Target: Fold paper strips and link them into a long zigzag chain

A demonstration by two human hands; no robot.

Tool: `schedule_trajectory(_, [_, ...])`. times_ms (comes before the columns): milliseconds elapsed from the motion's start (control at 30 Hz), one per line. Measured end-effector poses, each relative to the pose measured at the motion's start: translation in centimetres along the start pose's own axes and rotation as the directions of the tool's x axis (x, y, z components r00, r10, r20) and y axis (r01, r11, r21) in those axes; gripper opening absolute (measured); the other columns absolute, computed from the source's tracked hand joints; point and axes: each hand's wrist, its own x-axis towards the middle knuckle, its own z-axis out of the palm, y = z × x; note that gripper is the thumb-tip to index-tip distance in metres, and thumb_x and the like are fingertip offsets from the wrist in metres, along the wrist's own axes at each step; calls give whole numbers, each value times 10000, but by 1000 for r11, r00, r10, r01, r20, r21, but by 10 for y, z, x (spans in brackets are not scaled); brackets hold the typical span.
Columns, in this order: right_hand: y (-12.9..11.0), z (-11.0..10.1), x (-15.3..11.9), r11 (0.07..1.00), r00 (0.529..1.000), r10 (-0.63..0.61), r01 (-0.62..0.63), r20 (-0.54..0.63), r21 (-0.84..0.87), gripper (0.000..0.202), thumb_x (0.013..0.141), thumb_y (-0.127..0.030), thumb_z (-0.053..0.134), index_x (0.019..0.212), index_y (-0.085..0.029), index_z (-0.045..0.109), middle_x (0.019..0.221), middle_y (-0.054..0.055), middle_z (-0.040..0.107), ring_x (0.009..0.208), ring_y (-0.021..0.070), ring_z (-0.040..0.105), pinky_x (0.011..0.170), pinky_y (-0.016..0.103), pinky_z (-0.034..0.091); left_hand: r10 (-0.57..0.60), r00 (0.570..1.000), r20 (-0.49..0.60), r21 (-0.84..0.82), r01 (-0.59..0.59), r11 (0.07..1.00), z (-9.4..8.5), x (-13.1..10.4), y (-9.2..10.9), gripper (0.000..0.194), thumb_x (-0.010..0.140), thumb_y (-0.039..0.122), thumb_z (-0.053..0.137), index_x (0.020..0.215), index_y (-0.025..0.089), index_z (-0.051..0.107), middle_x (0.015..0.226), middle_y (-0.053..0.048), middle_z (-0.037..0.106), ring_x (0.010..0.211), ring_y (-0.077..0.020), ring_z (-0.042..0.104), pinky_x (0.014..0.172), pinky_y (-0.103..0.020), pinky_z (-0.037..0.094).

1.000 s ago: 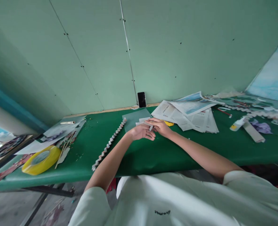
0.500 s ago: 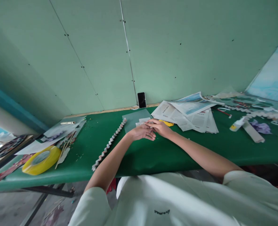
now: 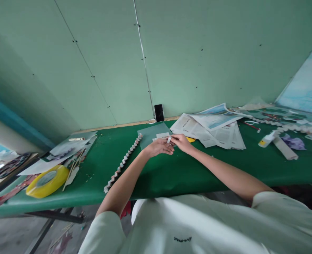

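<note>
R hand [image 3: 180,141] pinches a small pale strip [image 3: 169,139] at the fingertips, above the tabletop [image 3: 195,173]. L hand [image 3: 158,147] is palm up beneath/beside it, fingers part-curled; can't tell if it grips too. For crisp folds, square the strip's edges, support it w/ L fingers, press lightly; excess force may crease it off-line. Clearances: folded chain [image 3: 122,164] lies close to L forearm; newspapers [image 3: 211,132] limit R-side reach; max. gap is nearer the front edge.
</note>
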Motion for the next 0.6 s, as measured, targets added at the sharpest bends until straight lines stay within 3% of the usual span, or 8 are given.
schedule_trajectory(100, [-2, 0, 0, 998, 1000, 29, -28, -7, 49, 491, 914, -582, 675, 635, -179, 627, 589, -6, 525, 580, 149, 484, 583, 283, 365, 8, 1000, 7, -3, -8, 1000, 2, -1, 2, 412, 866, 401, 846, 1108, 90, 728, 939, -169, 771, 844, -247, 768, 867, -423, 607])
schedule_trajectory(200, [-5, 2, 0, 987, 996, 85, -79, -35, 143, 526, 875, -593, 712, 583, -188, 545, 575, -18, 481, 570, 138, 447, 578, 284, 341, 36, 999, 11, -10, -35, 999, 3, -1, 2, 497, 828, 460, 873, 1114, 79, 730, 917, -163, 766, 826, -244, 765, 853, -406, 607])
schedule_trajectory(300, [-7, 3, 1, 978, 994, 104, -96, -33, 187, 489, 863, -581, 724, 617, -189, 567, 593, -24, 468, 576, 134, 438, 575, 280, 349, 56, 998, -6, -5, -56, 998, 4, -1, 2, 517, 822, 482, 874, 1106, 76, 723, 895, -155, 761, 804, -242, 763, 831, -400, 607])
schedule_trajectory(433, [-8, -3, 1, 973, 994, 90, -100, 53, 209, 358, 841, -534, 728, 796, -180, 705, 671, -4, 561, 628, 154, 515, 605, 280, 417, 52, 998, -43, 34, -51, 998, 4, 0, 1, 427, 853, 429, 850, 1049, 79, 703, 867, -160, 762, 779, -247, 763, 813, -410, 604])
schedule_trajectory(600, [-11, -7, 0, 979, 996, 42, -57, 82, 196, 374, 891, -549, 701, 907, -179, 754, 687, 8, 586, 650, 169, 544, 628, 299, 451, 46, 998, -35, 96, -42, 994, 2, 1, -1, 405, 861, 400, 838, 1064, 82, 691, 862, -161, 766, 762, -241, 762, 808, -413, 600])
